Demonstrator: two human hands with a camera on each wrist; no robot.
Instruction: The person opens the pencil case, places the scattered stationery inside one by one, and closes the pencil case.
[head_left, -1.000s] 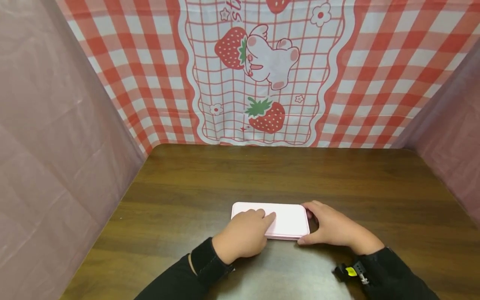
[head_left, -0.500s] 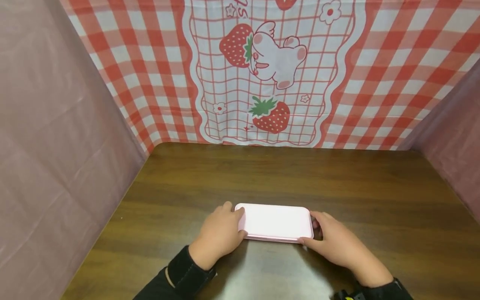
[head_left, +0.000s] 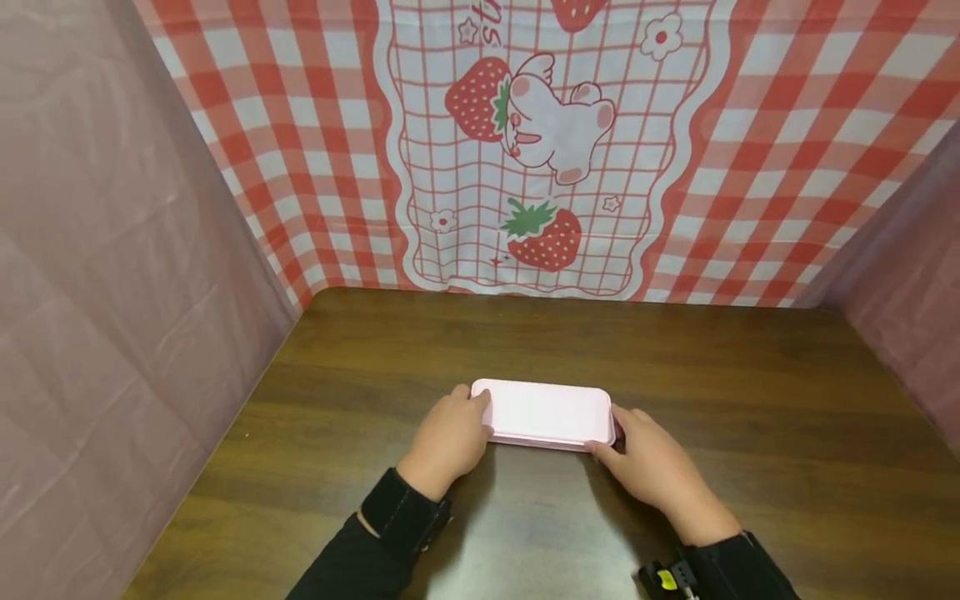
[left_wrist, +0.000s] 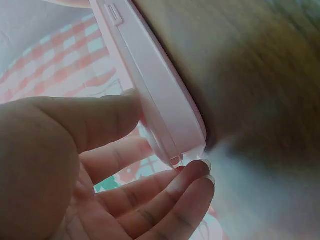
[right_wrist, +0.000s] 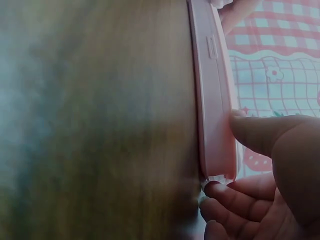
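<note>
A pale pink, flat rectangular case [head_left: 551, 412] with rounded corners lies crosswise at the middle of the table. Its long side [left_wrist: 155, 85] shows a seam and a small latch in both wrist views. My left hand [head_left: 447, 435] grips the left end, thumb at the near top edge and fingers round the short end. At the right end, my right hand [head_left: 652, 461] holds it the same way, thumb [right_wrist: 255, 132] on the near edge and fingertips at the short end. The lid looks closed. Whether the underside touches the wood, I cannot tell.
The brown wooden table [head_left: 390, 342] reaches back to a red-and-white checked cloth [head_left: 337, 167] with strawberry prints. Pinkish-grey drapes [head_left: 112, 292] hang on the left and right sides. Dark bands with small devices are on both wrists.
My left hand first lay over the case's top, then moved left to grip its left end. My right hand stayed at the right end. Both hands and the case have since shifted slightly away from me.
</note>
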